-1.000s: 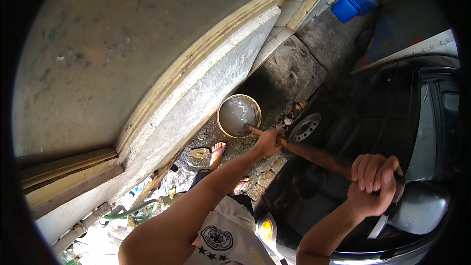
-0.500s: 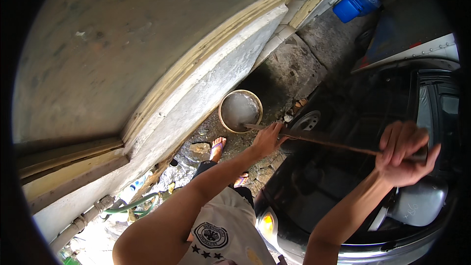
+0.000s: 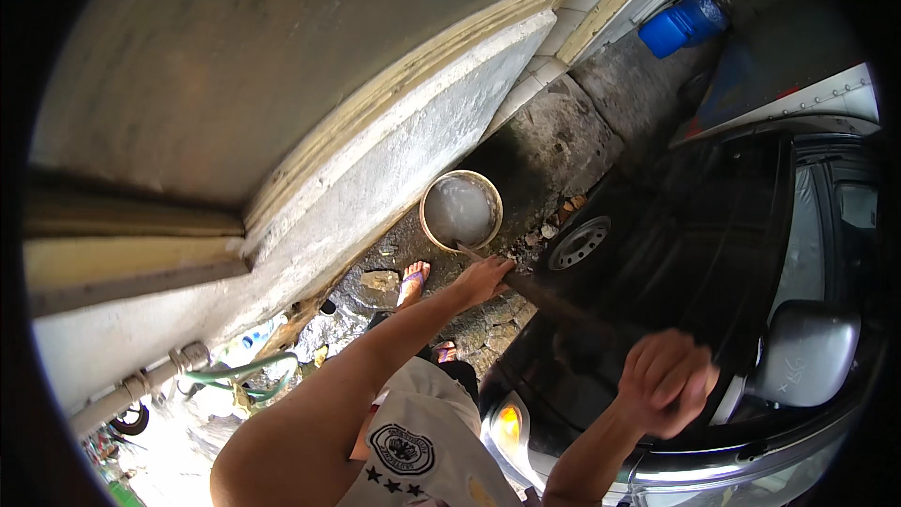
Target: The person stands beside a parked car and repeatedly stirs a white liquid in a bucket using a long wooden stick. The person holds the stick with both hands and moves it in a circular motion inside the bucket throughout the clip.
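Note:
A long brown stick point(image 3: 549, 300), smeared by motion, slants from the bucket up toward me. My left hand point(image 3: 483, 280) is closed round its lower part, just short of the bucket. At the upper end my right hand point(image 3: 664, 381) is closed in a fist, slightly blurred, and the stick runs up to it. The round bucket point(image 3: 500, 209) has a pale rim and stands on the wet ground beside the wall. Cloudy grey liquid point(image 3: 460, 211) with froth fills much of it. The stick's tip is at the bucket's near rim; how deep it reaches is hidden.
A dark vehicle point(image 3: 648, 225) with a grey side mirror point(image 3: 807, 353) takes up the right side. A whitewashed wall point(image 3: 404, 150) runs along the left. My feet in sandals point(image 3: 413, 284) are near the bucket. A green hose point(image 3: 244, 371) lies lower left; a blue container point(image 3: 683, 23) stands far right.
My right hand has swung left and down, its fingers now curled into a fist. My left hand has moved slightly left and down, and the stick's lower end has shifted left along the bucket rim.

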Demonstrator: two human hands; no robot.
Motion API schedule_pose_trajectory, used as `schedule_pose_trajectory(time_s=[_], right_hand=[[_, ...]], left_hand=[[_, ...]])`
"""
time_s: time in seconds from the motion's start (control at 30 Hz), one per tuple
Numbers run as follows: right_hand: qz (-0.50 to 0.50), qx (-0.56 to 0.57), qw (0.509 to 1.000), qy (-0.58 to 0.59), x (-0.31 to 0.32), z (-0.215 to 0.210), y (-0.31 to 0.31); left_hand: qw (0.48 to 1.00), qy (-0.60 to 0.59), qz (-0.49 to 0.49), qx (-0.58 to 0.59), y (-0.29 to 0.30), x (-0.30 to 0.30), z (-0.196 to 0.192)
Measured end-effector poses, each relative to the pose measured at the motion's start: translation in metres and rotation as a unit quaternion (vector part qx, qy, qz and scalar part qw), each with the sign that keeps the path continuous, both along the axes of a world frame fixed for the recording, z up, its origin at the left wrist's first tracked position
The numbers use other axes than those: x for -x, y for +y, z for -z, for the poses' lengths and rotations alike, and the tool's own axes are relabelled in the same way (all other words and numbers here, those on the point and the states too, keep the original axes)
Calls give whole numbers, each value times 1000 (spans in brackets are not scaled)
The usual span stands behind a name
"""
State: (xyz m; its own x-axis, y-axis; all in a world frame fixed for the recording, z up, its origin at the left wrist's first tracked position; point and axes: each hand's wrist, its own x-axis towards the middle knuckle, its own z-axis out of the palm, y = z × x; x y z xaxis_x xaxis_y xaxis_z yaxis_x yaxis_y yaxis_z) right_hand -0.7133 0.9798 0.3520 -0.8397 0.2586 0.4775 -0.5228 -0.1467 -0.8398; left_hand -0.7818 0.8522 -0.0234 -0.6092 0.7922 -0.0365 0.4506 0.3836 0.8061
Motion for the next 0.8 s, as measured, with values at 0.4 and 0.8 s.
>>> schedule_pose_trajectory(time_s=[0.4, 0.8], right_hand=[[37, -72, 997, 7, -237, 53, -83], [2, 136, 985, -108, -121, -77, 6]], left_hand=[[999, 2, -30, 28, -52, -165, -24], [968, 114, -152, -165, -17, -169, -190]])
